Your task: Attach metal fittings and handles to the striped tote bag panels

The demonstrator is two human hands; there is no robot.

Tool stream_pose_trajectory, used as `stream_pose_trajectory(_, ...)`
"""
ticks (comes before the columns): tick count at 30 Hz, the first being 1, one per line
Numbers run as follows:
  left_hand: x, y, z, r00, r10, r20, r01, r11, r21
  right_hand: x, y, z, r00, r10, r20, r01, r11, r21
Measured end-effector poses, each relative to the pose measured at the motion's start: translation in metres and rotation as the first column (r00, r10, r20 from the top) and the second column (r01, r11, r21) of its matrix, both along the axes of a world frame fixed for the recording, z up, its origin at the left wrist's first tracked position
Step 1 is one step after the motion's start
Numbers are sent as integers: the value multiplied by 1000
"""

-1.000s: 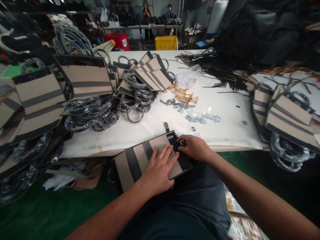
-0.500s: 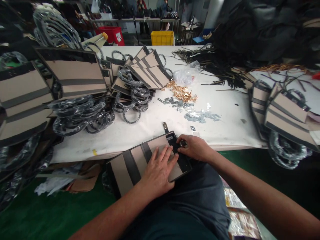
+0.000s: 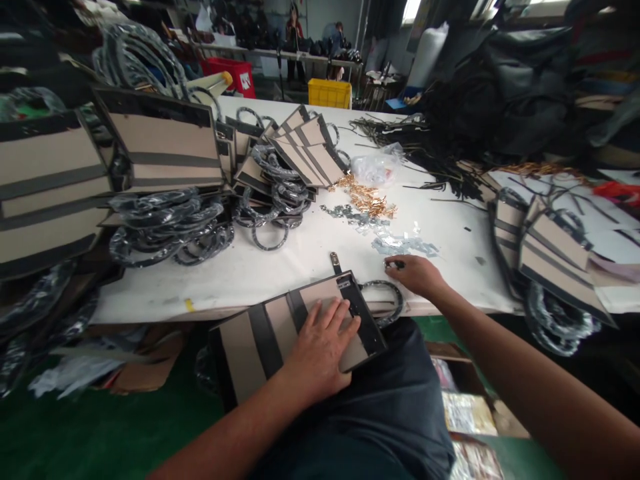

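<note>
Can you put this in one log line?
left hand: flat on beige-and-black striped rectangular panel; right hand: near flat silver metal plates, grip unclear; black plastic-wrapped curved handle: at panel's edge

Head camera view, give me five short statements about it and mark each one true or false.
1. The left hand lies on the striped panel. True.
2. The right hand rests on that panel. False: it is off the panel, pinching a small dark object.
3. Gold-coloured pieces lie on the white table. True.
4. The yellow crate appears left of the red bin. False: it appears to its right.
5. A dark ring shows beside the panel. True.
</note>
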State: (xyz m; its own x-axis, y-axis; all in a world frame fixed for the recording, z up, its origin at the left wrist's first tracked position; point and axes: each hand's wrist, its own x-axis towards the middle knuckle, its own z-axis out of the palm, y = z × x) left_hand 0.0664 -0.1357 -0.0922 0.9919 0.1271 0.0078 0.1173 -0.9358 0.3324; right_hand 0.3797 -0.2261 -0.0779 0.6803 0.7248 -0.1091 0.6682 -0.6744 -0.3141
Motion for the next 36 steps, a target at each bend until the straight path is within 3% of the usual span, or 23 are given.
stream_pose_trajectory(3, -2, 1, -2, 1000, 3, 22, -3, 1000, -9, -1, -1, 5, 999, 11, -32, -9, 998, 56)
stream_pose_trajectory(7, -4, 1, -5, 999, 5, 49, -3, 1000, -27, -22, -5, 31, 991, 45, -127, -18, 978, 206)
stream_pose_trajectory(11, -6, 0, -7, 997, 4, 78, -1, 999, -32, -64, -7, 48, 915, 270, -301, -199, 949, 246)
stream_pose_trajectory(15, -5, -1, -8, 995, 21, 94, -18, 999, -32, -94, 0, 38, 812, 426, -398, -385, 905, 182)
stream_pose_trajectory(19, -5, -2, -8, 993, 11, 117, -9, 1000, -23, -98, 10, 28, 816, 415, -403, -405, 907, 116)
stream_pose_trajectory(26, -5, -2, -10, 993, 9, 118, -8, 1000, -12, -102, 17, 37, 824, 436, -363, -457, 889, 31)
stream_pose_trajectory(36, -6, 0, -11, 994, -10, 108, 9, 1000, 11, -98, 23, 32, 813, 492, -311, -517, 856, 2)
